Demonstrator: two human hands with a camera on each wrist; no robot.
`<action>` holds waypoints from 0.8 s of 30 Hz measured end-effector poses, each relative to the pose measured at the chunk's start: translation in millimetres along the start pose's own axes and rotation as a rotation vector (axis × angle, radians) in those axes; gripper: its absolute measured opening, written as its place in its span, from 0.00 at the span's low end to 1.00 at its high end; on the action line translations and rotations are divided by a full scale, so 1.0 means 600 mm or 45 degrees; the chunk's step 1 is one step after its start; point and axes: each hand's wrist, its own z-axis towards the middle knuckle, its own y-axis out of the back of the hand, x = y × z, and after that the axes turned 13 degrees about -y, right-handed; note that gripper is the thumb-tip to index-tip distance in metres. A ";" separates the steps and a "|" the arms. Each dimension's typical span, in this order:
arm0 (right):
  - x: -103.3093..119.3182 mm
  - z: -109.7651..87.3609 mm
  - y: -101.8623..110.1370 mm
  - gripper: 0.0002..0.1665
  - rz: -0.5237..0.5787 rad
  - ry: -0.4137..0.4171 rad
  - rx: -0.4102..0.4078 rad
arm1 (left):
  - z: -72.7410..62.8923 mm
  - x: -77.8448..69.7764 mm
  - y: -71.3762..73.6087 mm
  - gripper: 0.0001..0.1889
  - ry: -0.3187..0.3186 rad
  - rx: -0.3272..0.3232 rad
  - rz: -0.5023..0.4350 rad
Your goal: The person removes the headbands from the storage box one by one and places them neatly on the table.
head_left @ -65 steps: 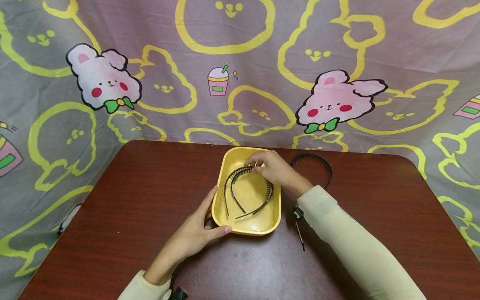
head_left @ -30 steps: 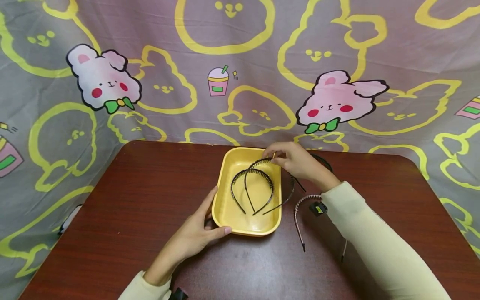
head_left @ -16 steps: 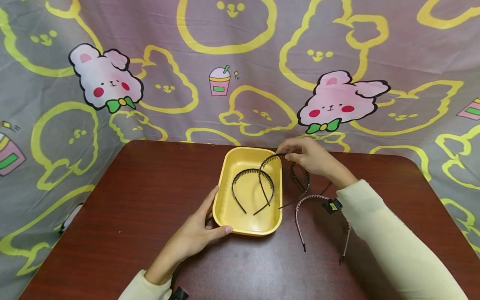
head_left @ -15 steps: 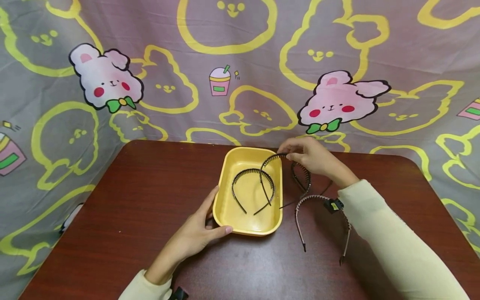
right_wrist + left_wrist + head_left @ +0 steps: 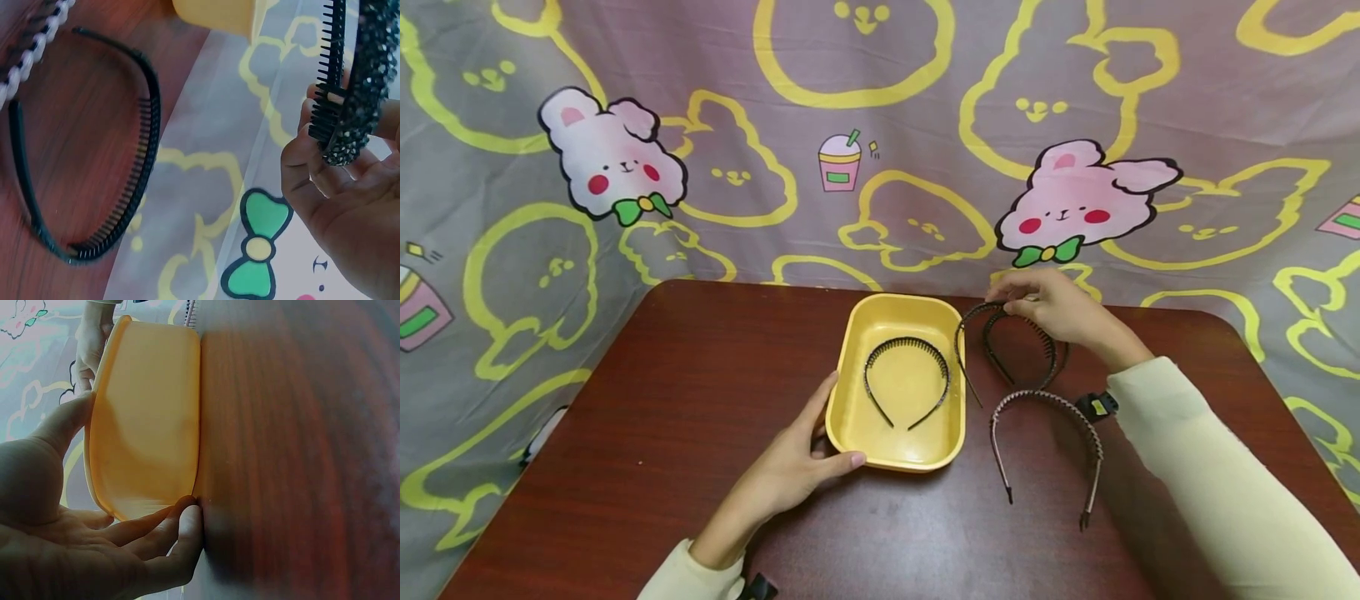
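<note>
Soft light falls across the head view, leaving a pale glare on the near part of the surface (image 5: 917, 529) and a dark shadow beside the right sleeve (image 5: 1217, 467). The left wrist view looks hazy, shadow darkening the yellow box (image 5: 150, 425); the dull right wrist view catches glints off a studded headband (image 5: 372, 75).

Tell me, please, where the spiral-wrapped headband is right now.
In the head view, the spiral-wrapped headband lies on the table, right of the yellow tray and nearer the person than the right hand.
</note>
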 end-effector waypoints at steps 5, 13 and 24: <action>-0.012 -0.004 0.012 0.15 -0.013 -0.012 0.023 | 0.000 0.001 0.000 0.57 0.000 0.002 -0.007; -0.039 -0.019 0.033 0.13 -0.007 -0.078 0.006 | 0.001 -0.001 0.000 0.57 0.003 0.001 -0.007; -0.077 -0.026 0.042 0.14 0.025 -0.044 0.000 | 0.001 -0.001 -0.001 0.57 0.002 0.000 0.029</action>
